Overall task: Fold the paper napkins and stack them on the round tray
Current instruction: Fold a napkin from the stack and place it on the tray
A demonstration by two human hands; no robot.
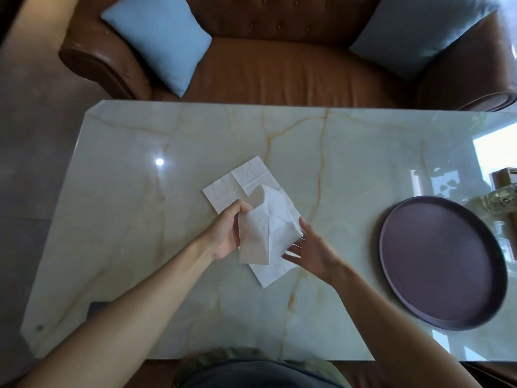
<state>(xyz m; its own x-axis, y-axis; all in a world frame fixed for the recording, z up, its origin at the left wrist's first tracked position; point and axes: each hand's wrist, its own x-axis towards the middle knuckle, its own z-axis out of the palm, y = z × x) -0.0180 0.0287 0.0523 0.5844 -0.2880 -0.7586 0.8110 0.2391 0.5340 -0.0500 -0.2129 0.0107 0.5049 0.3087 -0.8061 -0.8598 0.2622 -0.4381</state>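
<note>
1. Forearms come in from the near edge of the marble table (363,152), and we look at our two hands over the middle of it.
2. Our left hand (228,231) pinches the upper napkin (263,231) at its left edge, thumb and fingers closed on the paper, and holds it lifted and partly bent.
3. Our right hand (310,249) is spread, fingers straight and apart. Its fingertips touch the right edge of the same napkin, or are just beside it; we cannot tell which. It grips nothing.
4. So the lifted napkin hangs between both hands, with its long axis running from near to far, a little tilted.
5. Under it a second napkin (240,183) lies flat on the table, its far corner pointing away from us and to the left.
6. The round tray (436,264) is dark and bare, and it lies well apart to the right, beyond our right hand. We judge the right hand is the nearer one for carrying a folded napkin there.
7. No fold looks finished, so the task seems at its start.
8. Beyond the table stands a brown sofa (279,65) with two blue cushions (159,40).
</note>
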